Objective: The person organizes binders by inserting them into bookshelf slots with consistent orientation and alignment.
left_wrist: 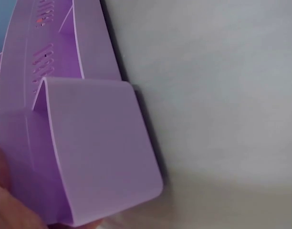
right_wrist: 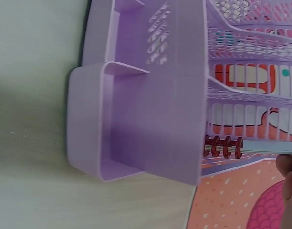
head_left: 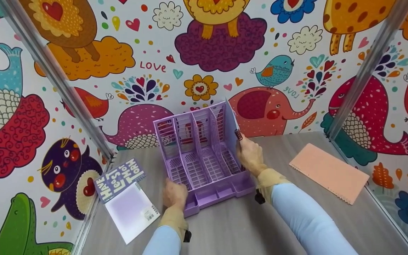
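Note:
A purple desk file organizer (head_left: 209, 186), with upright slots at the back and small pockets along its front, stands on the table. My left hand (head_left: 175, 193) grips its left front corner; in the left wrist view the fingers (left_wrist: 12, 210) sit beside the end pocket. My right hand (head_left: 251, 156) holds a light blue spiral notebook (head_left: 230, 122) upright at the organizer's rightmost slot. The notebook's brown coil (right_wrist: 227, 147) faces the front, close behind the organizer's front wall in the right wrist view. My palm hides part of the notebook's cover.
At the left lie a purple notebook (head_left: 119, 180) with large lettering and a white-lilac spiral notebook (head_left: 131, 212) overlapping it. A peach spiral notebook (head_left: 328, 171) lies at the right. Patterned walls with metal posts (head_left: 367, 71) enclose the table (head_left: 232, 226).

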Action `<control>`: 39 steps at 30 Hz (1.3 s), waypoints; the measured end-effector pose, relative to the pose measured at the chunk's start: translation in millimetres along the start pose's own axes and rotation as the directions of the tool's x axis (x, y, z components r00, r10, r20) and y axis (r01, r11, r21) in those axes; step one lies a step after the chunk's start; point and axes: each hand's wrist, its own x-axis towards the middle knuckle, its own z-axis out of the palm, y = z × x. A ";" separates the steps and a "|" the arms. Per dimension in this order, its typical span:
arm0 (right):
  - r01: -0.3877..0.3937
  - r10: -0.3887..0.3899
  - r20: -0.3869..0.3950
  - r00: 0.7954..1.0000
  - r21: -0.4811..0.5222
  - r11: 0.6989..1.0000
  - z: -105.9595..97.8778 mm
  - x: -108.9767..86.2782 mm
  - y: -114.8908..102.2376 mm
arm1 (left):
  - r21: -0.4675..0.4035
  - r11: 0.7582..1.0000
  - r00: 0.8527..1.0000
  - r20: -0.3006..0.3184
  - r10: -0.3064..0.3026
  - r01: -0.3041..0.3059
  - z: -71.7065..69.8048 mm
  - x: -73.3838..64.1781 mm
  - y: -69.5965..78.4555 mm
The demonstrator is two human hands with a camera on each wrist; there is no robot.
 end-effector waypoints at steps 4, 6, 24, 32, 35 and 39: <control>-0.017 0.017 -0.003 1.000 -0.002 1.000 4.1 -6.2 10.4 | -0.007 1.000 1.000 0.007 -0.001 0.001 2.8 -1.2 -0.1; -0.027 0.027 -0.012 1.000 -0.009 1.000 6.0 -8.9 15.8 | -0.010 1.000 1.000 0.011 0.002 -0.002 3.9 -1.3 -0.3; -0.180 0.201 0.193 0.961 -0.119 0.976 20.5 -18.0 36.7 | 0.004 1.000 1.000 -0.021 0.006 -0.005 1.9 -0.7 -4.3; -0.257 0.286 0.286 0.914 -0.136 0.957 25.0 -10.2 34.1 | -0.012 1.000 1.000 -0.011 0.005 -0.005 -1.7 -0.2 -2.6; -0.287 0.324 0.363 0.874 -0.153 0.946 28.7 -11.8 35.7 | -0.007 1.000 1.000 -0.011 -0.006 0.006 -1.4 -0.3 -2.4; -0.354 0.398 0.417 0.817 -0.182 0.917 32.3 -14.6 39.4 | -0.007 1.000 1.000 0.002 -0.010 0.010 0.3 0.0 -2.1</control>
